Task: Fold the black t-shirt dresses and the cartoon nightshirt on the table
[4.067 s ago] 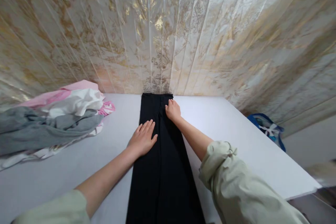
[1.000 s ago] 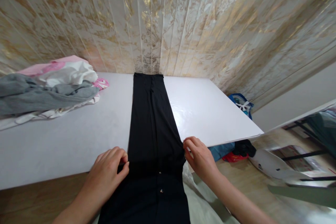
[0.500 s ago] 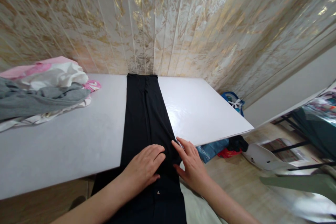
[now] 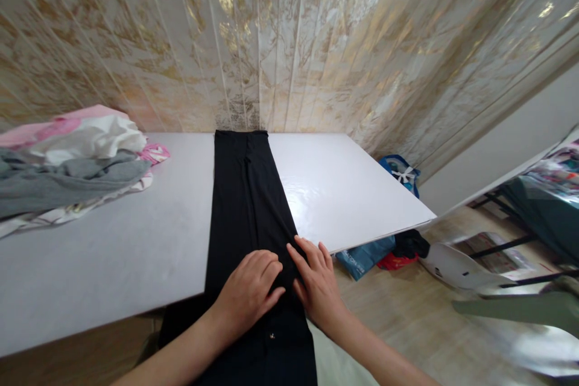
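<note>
A pair of black trousers [image 4: 235, 205] lies lengthwise across the white table [image 4: 348, 193], its far end by the curtain and its near part hanging over the front edge. My left hand [image 4: 248, 286] rests on the cloth near that edge, fingers slightly bent and thumb apart. On the right border of the trousers is my right hand [image 4: 316, 280], its fingers spread and touching the fabric. Neither hand grips the cloth. A small light mark shows on the dark cloth below my hands; the trousers' lower part runs out of view.
A heap of pink, white and grey clothes [image 4: 76, 163] lies on the table's left side. Behind stands a gold-patterned curtain [image 4: 271, 42]. Bags [image 4: 366, 256] sit on the floor under the right corner, near a white curved object [image 4: 456, 268].
My right hand has shifted slightly left and lies closer over the trousers. My left hand stays nearly in place. The whole view has moved a little.
</note>
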{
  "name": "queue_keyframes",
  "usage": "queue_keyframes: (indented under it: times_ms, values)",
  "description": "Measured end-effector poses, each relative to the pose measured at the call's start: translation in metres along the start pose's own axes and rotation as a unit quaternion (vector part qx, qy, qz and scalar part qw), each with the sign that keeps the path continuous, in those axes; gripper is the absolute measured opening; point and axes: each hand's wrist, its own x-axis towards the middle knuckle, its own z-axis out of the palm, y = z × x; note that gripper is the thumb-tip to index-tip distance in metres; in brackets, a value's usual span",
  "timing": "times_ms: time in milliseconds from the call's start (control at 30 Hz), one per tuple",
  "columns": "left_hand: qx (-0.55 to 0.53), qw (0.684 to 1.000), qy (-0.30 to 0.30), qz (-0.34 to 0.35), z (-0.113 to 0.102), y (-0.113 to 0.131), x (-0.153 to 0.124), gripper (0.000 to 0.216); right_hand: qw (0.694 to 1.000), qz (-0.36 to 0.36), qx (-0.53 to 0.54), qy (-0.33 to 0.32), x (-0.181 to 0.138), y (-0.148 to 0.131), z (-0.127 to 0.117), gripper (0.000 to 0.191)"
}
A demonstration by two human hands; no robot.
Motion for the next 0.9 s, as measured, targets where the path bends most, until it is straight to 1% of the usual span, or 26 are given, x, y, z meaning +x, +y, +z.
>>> queue_keyframes:
  times_ms: [67,100,233,300,367,433,500,567,633,700,800,900]
  values:
    - [0.011,1.0,-0.01,-0.004,0.002,0.002,-0.001,0.034,1.0,-0.008,0.018,0.002,0.0,0.002,-0.003,0.064]
    - [0.016,1.0,-0.01,-0.007,0.003,0.003,0.0,0.033,1.0,-0.01,0.027,0.003,0.0,0.003,-0.005,0.06]
    - [-0.01,0.999,0.006,-0.032,0.002,0.002,0.004,0.009,0.998,-0.008,0.059,0.008,0.002,0.006,-0.014,0.047]
    - [-0.039,0.998,0.008,-0.042,-0.003,0.001,0.007,0.013,0.997,-0.004,0.072,0.009,0.004,0.004,-0.017,0.045]
    - [-0.061,0.997,0.007,-0.046,-0.008,0.0,0.008,0.017,0.996,-0.003,0.084,0.01,0.006,0.002,-0.016,0.05]
    - [-0.077,0.996,0.011,-0.047,-0.013,0.001,0.009,0.019,0.995,-0.004,0.099,0.012,0.009,-0.001,-0.014,0.06]
    - [-0.085,0.995,0.019,-0.044,-0.017,0.002,0.009,0.02,0.993,-0.001,0.111,0.027,0.012,-0.002,-0.011,0.069]
    - [-0.087,0.995,0.027,-0.038,-0.018,0.003,0.008,0.02,0.992,0.012,0.113,0.05,0.015,0.001,-0.009,0.073]
    - [-0.086,0.995,0.03,-0.032,-0.018,0.003,0.007,0.019,0.992,0.03,0.103,0.068,0.016,0.007,-0.009,0.075]
    - [-0.083,0.996,0.025,-0.029,-0.017,0.003,0.005,0.018,0.992,0.042,0.093,0.071,0.014,0.014,-0.011,0.076]
    - [-0.083,0.996,0.02,-0.026,-0.016,0.002,0.003,0.018,0.994,0.031,0.095,0.051,0.008,0.021,-0.016,0.073]
    - [-0.093,0.995,0.016,-0.036,-0.014,0.0,0.001,0.02,0.994,0.006,0.109,0.022,0.003,0.021,-0.022,0.065]
